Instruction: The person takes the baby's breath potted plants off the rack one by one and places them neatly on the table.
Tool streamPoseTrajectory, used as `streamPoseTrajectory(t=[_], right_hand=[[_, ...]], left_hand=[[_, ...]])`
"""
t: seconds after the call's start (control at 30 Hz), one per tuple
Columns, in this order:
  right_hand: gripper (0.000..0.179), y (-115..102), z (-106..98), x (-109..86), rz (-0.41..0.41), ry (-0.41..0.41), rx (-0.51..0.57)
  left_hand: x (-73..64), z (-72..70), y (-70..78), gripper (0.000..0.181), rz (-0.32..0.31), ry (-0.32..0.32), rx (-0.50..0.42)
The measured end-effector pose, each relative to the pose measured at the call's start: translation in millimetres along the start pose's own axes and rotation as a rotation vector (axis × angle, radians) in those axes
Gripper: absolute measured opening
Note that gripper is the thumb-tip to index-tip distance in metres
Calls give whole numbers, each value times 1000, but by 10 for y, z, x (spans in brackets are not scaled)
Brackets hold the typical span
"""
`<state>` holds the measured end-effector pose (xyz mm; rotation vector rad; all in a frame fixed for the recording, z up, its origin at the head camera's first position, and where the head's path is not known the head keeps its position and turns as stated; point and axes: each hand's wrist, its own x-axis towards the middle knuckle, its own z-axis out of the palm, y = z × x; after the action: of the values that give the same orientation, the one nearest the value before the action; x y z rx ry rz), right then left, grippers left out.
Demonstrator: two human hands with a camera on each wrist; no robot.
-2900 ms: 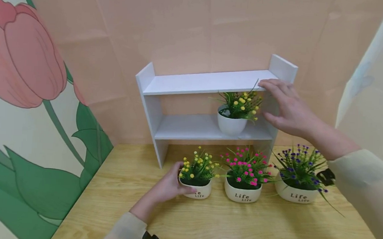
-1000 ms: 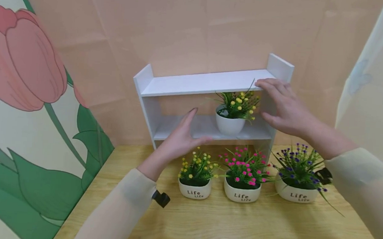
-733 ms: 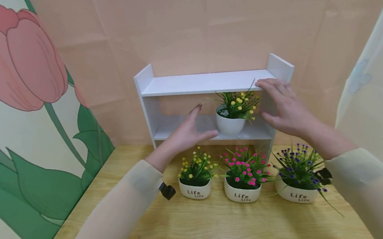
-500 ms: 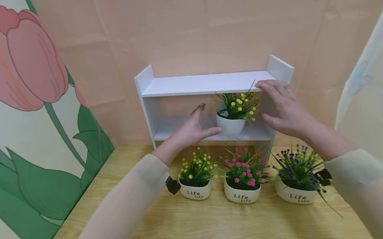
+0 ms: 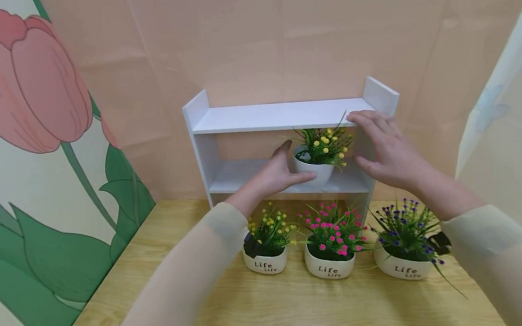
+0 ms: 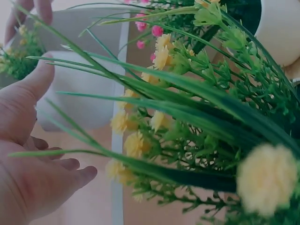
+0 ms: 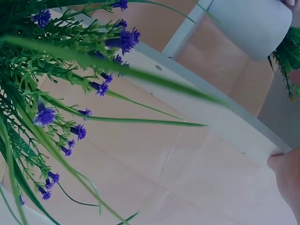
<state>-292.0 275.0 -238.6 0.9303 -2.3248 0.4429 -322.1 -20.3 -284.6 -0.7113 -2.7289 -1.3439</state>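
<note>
A round white flowerpot with yellow flowers (image 5: pixel 325 174) stands on the middle board of a white two-tier shelf (image 5: pixel 245 119). My left hand (image 5: pixel 273 176) is at the pot's left side, thumb across its front and fingers extended to the left. In the left wrist view, that hand (image 6: pixel 28 140) has spread fingers beside the white pot (image 6: pixel 84 93); contact is hard to tell. My right hand (image 5: pixel 392 148) rests its fingertips on the top board's front edge near the right end, thumb below and apart from the pot. The right wrist view shows part of it (image 7: pixel 288 183) against the shelf.
On the wooden table (image 5: pixel 323 311), in front of the shelf, stand cream "Life" pots with yellow flowers (image 5: pixel 274 266), pink flowers (image 5: pixel 326 267) and purple flowers (image 5: pixel 400 267). My left sleeve passes close to the yellow one. A tulip-painted panel (image 5: pixel 45 95) rises on the left.
My left hand has let go of the cream yellow-flower pot, then moved up and right to the white pot on the shelf. The right hand has stayed at the shelf edge.
</note>
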Motion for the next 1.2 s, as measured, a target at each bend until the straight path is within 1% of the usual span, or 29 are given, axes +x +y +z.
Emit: streamPoseTrajectory(t=[0.13,0.23,0.33,0.47,0.53,0.63,0.73,0.87,0.97,1.07,1.2], right_hand=[[99,-2,8,6,0,1,1],[99,-5,8,9,3,1,1],[100,-9,5,10,10,-2,-1],[100,-3,2,8,16,-8,-4],[100,3,2,4,17,-9,-5],[100,12,4,-2,15,-5,-4],[100,16,8,-7,11,0,-2],[99,19,11,-8,-3,11,0],[99,19,8,-4,-12,17,1],[99,19,5,0,-12,17,2],[100,17,7,-1,3,6,7]], left_hand=[[35,31,-3,119,-16,8,-20],[60,59,2,119,-12,9,-43],[84,97,15,117,13,20,-65],[117,155,38,108,59,44,-106],[131,179,48,105,71,51,-126],[147,205,63,107,77,49,-145],[156,219,71,110,74,39,-156],[158,224,75,115,47,29,-165],[163,223,81,116,39,29,-167],[170,222,89,114,41,39,-153],[172,223,91,115,18,47,-114]])
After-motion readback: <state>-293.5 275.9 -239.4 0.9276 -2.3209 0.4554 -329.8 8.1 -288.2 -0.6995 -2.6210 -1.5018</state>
